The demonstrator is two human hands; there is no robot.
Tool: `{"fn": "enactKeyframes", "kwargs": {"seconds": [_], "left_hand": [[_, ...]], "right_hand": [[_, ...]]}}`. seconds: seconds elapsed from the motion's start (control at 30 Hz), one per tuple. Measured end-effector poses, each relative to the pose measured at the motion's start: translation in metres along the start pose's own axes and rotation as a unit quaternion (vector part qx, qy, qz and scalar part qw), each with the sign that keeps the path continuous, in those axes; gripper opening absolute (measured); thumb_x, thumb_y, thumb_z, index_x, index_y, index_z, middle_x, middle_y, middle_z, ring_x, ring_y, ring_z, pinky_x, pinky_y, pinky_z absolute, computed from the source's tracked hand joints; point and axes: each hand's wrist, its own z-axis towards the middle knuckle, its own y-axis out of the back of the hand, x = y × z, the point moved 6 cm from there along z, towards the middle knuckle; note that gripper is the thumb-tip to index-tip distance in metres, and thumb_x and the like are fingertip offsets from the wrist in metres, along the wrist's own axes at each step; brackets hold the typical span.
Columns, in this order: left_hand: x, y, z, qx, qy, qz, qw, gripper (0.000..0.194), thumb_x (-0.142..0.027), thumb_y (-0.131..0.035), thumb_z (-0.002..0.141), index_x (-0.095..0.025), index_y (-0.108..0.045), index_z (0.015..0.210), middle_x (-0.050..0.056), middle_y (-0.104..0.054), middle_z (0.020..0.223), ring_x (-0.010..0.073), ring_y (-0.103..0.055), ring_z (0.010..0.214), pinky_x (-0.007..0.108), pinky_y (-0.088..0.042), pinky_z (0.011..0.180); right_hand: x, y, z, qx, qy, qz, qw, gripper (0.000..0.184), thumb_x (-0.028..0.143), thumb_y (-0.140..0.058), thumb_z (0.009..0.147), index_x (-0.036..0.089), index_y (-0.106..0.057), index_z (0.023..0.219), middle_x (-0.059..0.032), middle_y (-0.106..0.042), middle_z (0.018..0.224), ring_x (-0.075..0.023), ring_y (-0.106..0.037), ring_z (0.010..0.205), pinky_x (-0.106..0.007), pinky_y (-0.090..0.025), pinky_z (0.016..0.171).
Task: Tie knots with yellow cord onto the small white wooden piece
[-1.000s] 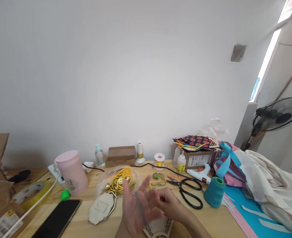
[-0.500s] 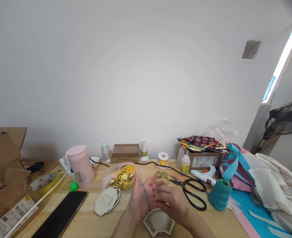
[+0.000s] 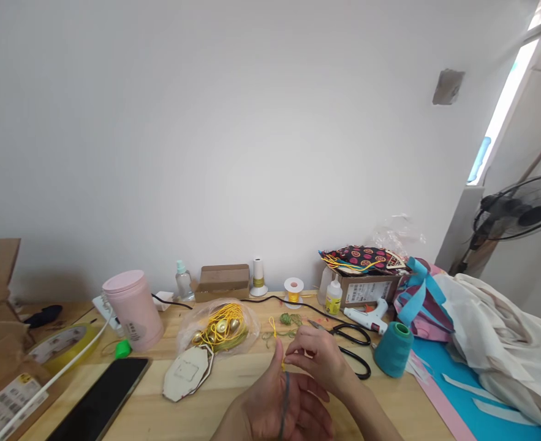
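Note:
My left hand (image 3: pixel 270 401) is palm up with its fingers apart and slightly curled. A grey-blue thread (image 3: pixel 285 398) is wound in a band across its palm. Close over it, my right hand (image 3: pixel 320 358) pinches thumb and finger together beside my left thumb. A short bit of yellow cord (image 3: pixel 283 365) shows at that pinch; the rest of it is hidden. Just beyond my hands lie a yellow cord loop (image 3: pixel 272 324) and a tangle of green thread (image 3: pixel 287 319). Black-handled scissors (image 3: pixel 359 334) lie partly behind my right hand.
A teal thread cone (image 3: pixel 393 350), a white glue gun (image 3: pixel 366 315) and a glue bottle (image 3: pixel 333 298) stand or lie at right. At left are octagonal pieces (image 3: pixel 185 370), a bag of gold bells (image 3: pixel 222 327), a phone (image 3: pixel 100 398) and a pink cup (image 3: pixel 135 312).
My left hand has turned and moved lower, its thumb now up. My right fingers have moved to the left thumb. The fan-shaped wooden piece is out of sight. The view has shifted right.

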Motion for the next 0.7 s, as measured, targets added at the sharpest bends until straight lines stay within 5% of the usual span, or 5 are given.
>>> {"fn": "enactKeyframes", "kwargs": {"seconds": [0.2, 0.33, 0.5, 0.7], "left_hand": [[0.002, -0.02, -0.005, 0.047, -0.011, -0.027, 0.998, 0.101, -0.076, -0.002, 0.056, 0.003, -0.061, 0.08, 0.022, -0.063, 0.074, 0.029, -0.057, 0.073, 0.036, -0.035, 0.069], [-0.024, -0.024, -0.016, 0.106, -0.149, -0.094, 0.979, 0.092, -0.074, -0.006, 0.059, -0.006, -0.061, 0.085, 0.021, -0.063, 0.084, 0.0327, -0.057, 0.078, 0.046, -0.036, 0.07], [-0.078, 0.016, -0.045, 0.059, -0.439, -0.172, 0.88, 0.068, -0.065, -0.02, 0.069, -0.02, -0.051, 0.108, 0.011, -0.055, 0.111, 0.0235, -0.045, 0.106, 0.042, -0.028, 0.089], [-0.087, 0.052, -0.058, -0.052, -0.53, -0.19, 0.825, 0.058, -0.058, -0.029, 0.072, -0.021, -0.047, 0.113, 0.013, -0.051, 0.115, 0.0237, -0.039, 0.111, 0.046, -0.021, 0.094]], "right_hand": [[-0.012, -0.018, -0.002, 0.032, -0.044, 0.014, 0.998, 0.02, 0.034, -0.055, 0.072, 0.018, -0.064, 0.066, 0.0017, -0.053, 0.056, -0.0091, -0.044, 0.052, -0.019, -0.031, 0.048], [-0.013, -0.037, -0.006, 0.084, -0.066, 0.002, 0.994, 0.022, 0.024, -0.048, 0.076, 0.015, -0.062, 0.062, 0.0024, -0.054, 0.053, -0.0098, -0.045, 0.05, -0.019, -0.031, 0.046], [0.002, -0.043, -0.008, 0.112, -0.05, -0.019, 0.992, 0.022, 0.021, -0.043, 0.079, 0.016, -0.061, 0.068, 0.0011, -0.059, 0.059, -0.0088, -0.048, 0.051, -0.018, -0.031, 0.048], [0.019, -0.04, -0.008, 0.166, 0.006, -0.058, 0.984, 0.018, 0.027, -0.049, 0.077, 0.021, -0.065, 0.072, -0.0003, -0.062, 0.062, -0.0103, -0.053, 0.057, -0.018, -0.033, 0.052]]}}
